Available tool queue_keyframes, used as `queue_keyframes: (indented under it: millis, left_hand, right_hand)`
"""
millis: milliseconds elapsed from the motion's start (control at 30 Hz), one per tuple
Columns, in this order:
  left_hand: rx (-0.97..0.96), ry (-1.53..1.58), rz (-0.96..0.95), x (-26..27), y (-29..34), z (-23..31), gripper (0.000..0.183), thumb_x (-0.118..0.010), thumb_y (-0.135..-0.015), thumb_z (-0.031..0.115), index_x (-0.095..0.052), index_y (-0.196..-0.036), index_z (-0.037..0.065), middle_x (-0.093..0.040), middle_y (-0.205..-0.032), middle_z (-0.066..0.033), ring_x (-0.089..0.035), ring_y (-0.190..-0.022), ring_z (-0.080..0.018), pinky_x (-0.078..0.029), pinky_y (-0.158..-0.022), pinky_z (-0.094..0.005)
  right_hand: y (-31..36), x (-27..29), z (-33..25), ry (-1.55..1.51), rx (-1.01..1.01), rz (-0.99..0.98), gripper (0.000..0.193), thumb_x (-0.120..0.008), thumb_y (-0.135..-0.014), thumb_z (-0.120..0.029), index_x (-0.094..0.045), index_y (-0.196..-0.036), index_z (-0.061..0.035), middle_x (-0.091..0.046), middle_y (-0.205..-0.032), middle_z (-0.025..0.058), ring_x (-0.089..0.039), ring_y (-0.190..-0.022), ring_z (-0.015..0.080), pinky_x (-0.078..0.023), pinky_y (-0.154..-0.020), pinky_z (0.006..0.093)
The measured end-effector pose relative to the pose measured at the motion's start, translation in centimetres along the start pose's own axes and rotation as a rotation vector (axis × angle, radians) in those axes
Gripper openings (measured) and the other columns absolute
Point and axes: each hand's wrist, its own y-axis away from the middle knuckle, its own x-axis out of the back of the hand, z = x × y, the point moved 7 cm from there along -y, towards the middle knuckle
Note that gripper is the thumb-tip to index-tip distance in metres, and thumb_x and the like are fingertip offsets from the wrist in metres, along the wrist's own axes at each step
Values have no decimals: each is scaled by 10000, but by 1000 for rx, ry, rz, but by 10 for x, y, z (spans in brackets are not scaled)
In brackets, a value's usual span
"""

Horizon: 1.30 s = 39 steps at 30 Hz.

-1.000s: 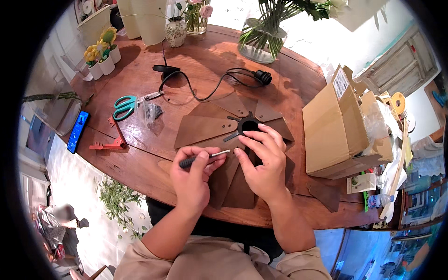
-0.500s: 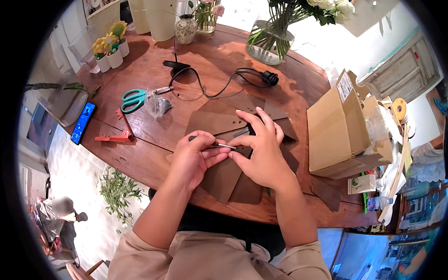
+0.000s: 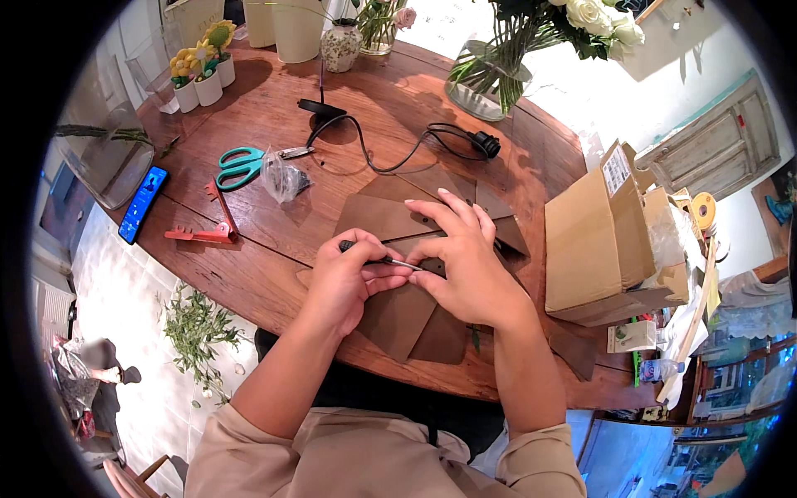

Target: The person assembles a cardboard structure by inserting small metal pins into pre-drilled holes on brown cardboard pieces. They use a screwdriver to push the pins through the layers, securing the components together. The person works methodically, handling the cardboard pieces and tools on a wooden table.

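A slim screwdriver (image 3: pixel 404 264) with a dark handle is gripped in my left hand (image 3: pixel 339 286), its metal shaft pointing right. The thumb and forefinger of my right hand (image 3: pixel 473 274) come together at the shaft's tip; whatever small part they pinch is hidden. Its other fingers stretch over the brown panels (image 3: pixel 398 319), which overlap in a fan on the table under both hands. Small holes show in some panels near their middle. A loose brown panel piece (image 3: pixel 575 353) lies to the right, at the table's edge.
Beyond the panels lies a black cord with a lamp socket (image 3: pixel 483 144). To the left are teal scissors (image 3: pixel 241 168), a small plastic bag (image 3: pixel 284 176), a red tool (image 3: pixel 217 228) and a phone (image 3: pixel 143 205). A cardboard box (image 3: pixel 585 241) stands right; a glass flower vase (image 3: pixel 490 87) stands behind.
The view has shifted slightly. Both hands stay at the same spot on the panels, the screwdriver still in my left hand; my right fingers have moved only a little.
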Motion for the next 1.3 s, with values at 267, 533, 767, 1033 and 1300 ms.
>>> queue_keyframes:
  millis: [267,533,767,1033,1300]
  left_hand:
    - [-265,145,78,14,15,-4,56,-612,-1010,82,-567,-983,61,-719,-991,-147,-759,-901,-277,-651,-822,-389]
    - [-714,-60,-81,-5,70,5,135,-651,-1024,25,-529,-1071,-11,-695,-1113,-205,-718,-1002,-249,-629,-935,-423]
    - [-751,-228,-146,-21,79,5,103,-641,-1041,14,-563,-1093,-28,-712,-1145,-189,-696,-1018,-181,-567,-946,-338]
    - [-784,-275,-143,-27,84,5,123,-650,-1035,30,-549,-1081,-21,-691,-1136,-201,-706,-1028,-242,-605,-970,-419]
    - [-811,-372,-136,-32,80,13,56,-590,-1040,-36,-557,-1081,-20,-696,-1049,-148,-688,-983,-152,-578,-838,-316]
  right_hand:
    - [-5,17,-9,8,178,168,91,-812,-864,-113,-751,-930,-95,-633,-1450,82,-440,-1491,362,-261,-1222,566]
    - [32,24,-19,-250,293,357,182,-842,-805,0,-727,-944,-16,-739,-925,101,-711,-921,309,-559,-810,404]
    - [48,27,-25,-207,354,381,183,-859,-795,-13,-738,-932,-6,-748,-940,114,-720,-927,308,-562,-829,405]
    - [57,30,-26,-139,371,429,193,-854,-787,-8,-731,-935,-3,-740,-941,111,-719,-930,305,-565,-822,405]
    - [60,27,-9,-54,348,460,183,-836,-801,-9,-723,-944,-15,-737,-963,98,-716,-995,307,-548,-872,409]
